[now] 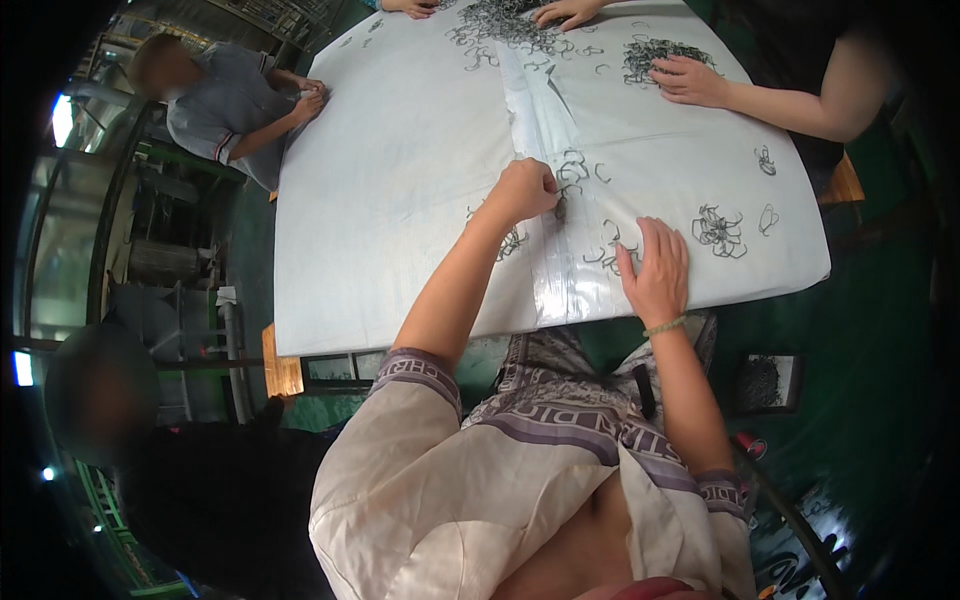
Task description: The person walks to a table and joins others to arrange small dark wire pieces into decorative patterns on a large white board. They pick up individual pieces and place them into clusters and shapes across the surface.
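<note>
Small dark C-shaped wire clips lie in loose groups on a white-covered table (400, 150). My left hand (527, 190) is closed, its fingertips pressed down at a group of clips (572, 168) near the taped seam; whatever sits between the fingers is hidden. Partly behind my left wrist is another small cluster of clips (511, 243). My right hand (660, 268) rests flat with fingers stretched out, beside a few scattered clips (607, 258). Just to its right lies a tangled heap of clips (720, 232).
Clear tape (553, 285) covers the table's middle seam. Co-workers' hands (690, 80) touch a bigger pile of clips (645, 58), and a large heap (500, 18) spreads at the far edge. Another person (225, 105) works at the left edge. A tray of dark pieces (768, 383) stands below, right.
</note>
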